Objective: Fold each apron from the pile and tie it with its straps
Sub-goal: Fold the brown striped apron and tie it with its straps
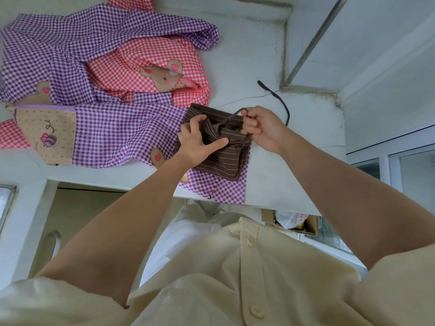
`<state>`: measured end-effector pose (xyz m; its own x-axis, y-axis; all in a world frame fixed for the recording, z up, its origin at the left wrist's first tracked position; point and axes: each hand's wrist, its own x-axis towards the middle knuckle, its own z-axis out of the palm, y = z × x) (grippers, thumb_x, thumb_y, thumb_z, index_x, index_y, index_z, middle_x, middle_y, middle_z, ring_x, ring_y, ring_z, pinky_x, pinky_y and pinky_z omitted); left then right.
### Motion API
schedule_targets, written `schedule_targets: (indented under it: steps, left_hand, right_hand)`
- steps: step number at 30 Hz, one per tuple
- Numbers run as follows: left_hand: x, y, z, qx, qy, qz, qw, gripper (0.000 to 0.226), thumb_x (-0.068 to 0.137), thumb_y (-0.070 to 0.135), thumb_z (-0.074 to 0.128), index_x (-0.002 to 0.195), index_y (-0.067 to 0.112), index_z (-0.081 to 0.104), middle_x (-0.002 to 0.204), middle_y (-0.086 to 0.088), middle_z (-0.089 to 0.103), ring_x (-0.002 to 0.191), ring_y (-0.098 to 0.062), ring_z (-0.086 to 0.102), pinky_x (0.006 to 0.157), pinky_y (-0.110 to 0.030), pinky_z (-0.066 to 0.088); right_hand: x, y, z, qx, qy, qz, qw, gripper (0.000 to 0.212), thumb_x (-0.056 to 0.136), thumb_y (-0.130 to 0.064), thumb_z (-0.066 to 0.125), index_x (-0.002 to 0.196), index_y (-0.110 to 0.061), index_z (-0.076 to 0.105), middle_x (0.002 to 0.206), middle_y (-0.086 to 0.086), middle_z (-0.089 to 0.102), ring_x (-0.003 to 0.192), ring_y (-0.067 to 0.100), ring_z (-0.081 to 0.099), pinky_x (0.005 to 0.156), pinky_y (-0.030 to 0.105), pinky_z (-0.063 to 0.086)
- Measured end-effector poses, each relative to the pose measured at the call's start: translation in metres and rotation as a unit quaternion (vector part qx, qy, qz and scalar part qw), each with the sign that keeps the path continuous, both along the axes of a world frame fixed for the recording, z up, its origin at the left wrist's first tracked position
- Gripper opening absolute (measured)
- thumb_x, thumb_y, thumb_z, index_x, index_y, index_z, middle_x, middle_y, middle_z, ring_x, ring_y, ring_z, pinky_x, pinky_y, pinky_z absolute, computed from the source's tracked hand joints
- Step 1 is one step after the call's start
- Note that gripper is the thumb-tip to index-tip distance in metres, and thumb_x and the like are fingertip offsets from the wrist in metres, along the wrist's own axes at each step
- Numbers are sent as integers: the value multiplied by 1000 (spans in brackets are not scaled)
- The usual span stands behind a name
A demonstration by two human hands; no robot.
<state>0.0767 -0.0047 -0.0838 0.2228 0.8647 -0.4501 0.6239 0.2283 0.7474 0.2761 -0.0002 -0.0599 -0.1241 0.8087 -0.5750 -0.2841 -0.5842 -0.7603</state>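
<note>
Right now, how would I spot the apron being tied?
Look at the white counter, at its near edge where the purple checked apron spreads. On that apron's right end sits the brown apron: the only dark, thin-striped, folded bundle beside bright checked ones.

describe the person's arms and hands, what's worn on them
Both arms are bare from the hands up to short, loose cream sleeves. These belong to a button-front shirt with matching pale buttons. The left hand and right hand are bare too: no gloves, rings, watch or bracelet show.
</note>
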Motion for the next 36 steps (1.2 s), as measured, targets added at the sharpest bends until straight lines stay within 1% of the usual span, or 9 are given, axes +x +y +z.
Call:
schedule_targets:
  steps: [7, 14, 17, 19, 21, 25, 28, 33, 36]
  left_hand:
    - [0, 4, 2, 27, 49, -17, 998, 103, 56, 79, 58, 142, 34, 23, 138, -8, 26, 134, -29, 20, 115, -53, 21]
    - [-9, 14, 5, 65, 51, 3, 997, 69, 83, 47, 52, 146, 30, 29, 148, -5, 16, 138, -29, 13, 116, -55, 21]
    - [-10, 20, 5, 78, 175, 96, 977, 71, 87, 36, 67, 142, 10, 30, 143, -17, 35, 131, -31, 36, 107, -43, 36]
    - [-14, 23, 6, -34, 202, 130, 970, 66, 84, 47, 70, 128, 7, 41, 118, -11, 57, 99, -23, 57, 84, -35, 49]
    - [-19, 27, 6, -122, 171, 127, 969, 57, 81, 51, 72, 111, 8, 51, 99, -5, 62, 82, -18, 59, 70, -29, 49]
    - [-26, 35, 10, -233, 50, 132, 962, 55, 82, 36, 76, 120, 4, 52, 114, -7, 59, 107, -25, 58, 93, -35, 48]
    - [-30, 45, 18, -238, -71, 201, 948, 52, 81, 36, 78, 118, 4, 60, 115, -9, 68, 100, -24, 66, 87, -36, 55]
    - [-43, 35, 20, -273, -396, 319, 817, 68, 80, 56, 65, 126, 6, 57, 124, -11, 66, 114, -30, 63, 88, -45, 56]
    - [-29, 9, 13, -317, -375, 302, 817, 50, 90, 36, 64, 131, 10, 54, 130, -12, 63, 112, -28, 65, 81, -42, 57]
  right_hand:
    - [2, -4, -1, 24, -24, 62, 997, 23, 104, -13, 43, 111, -14, 65, 49, -10, 28, 43, 6, 23, 53, 18, 36]
    - [1, -8, -8, -26, -25, 4, 999, 29, 99, 2, 32, 84, -16, 50, 65, -2, 43, 52, 10, 31, 51, 20, 34]
    - [1, -4, -9, -36, -50, -4, 998, 32, 96, 3, 27, 83, -17, 49, 65, -1, 44, 48, 9, 28, 45, 20, 30]
    - [0, -1, -12, -41, -71, -10, 997, 32, 96, 2, 25, 85, -17, 49, 64, 0, 44, 44, 8, 26, 43, 20, 27]
    - [-2, 2, -16, -45, -101, -14, 994, 31, 96, 2, 24, 87, -16, 48, 64, 1, 44, 41, 7, 26, 41, 19, 25]
    - [-5, 6, -21, -84, -174, -36, 980, 32, 96, 0, 26, 84, -17, 51, 65, 1, 46, 39, 7, 30, 38, 18, 26]
    - [-11, 8, -22, -118, -171, -85, 975, 36, 97, -3, 28, 80, -15, 57, 68, 3, 54, 50, 13, 44, 48, 24, 39]
    - [-23, 9, -31, -198, -90, -244, 945, 40, 103, -9, 31, 113, -6, 69, 83, 14, 69, 71, 27, 65, 77, 44, 58]
    - [-41, 9, -26, -231, -44, -301, 924, 39, 106, -13, 29, 129, -12, 61, 82, 8, 66, 75, 24, 63, 74, 40, 54]
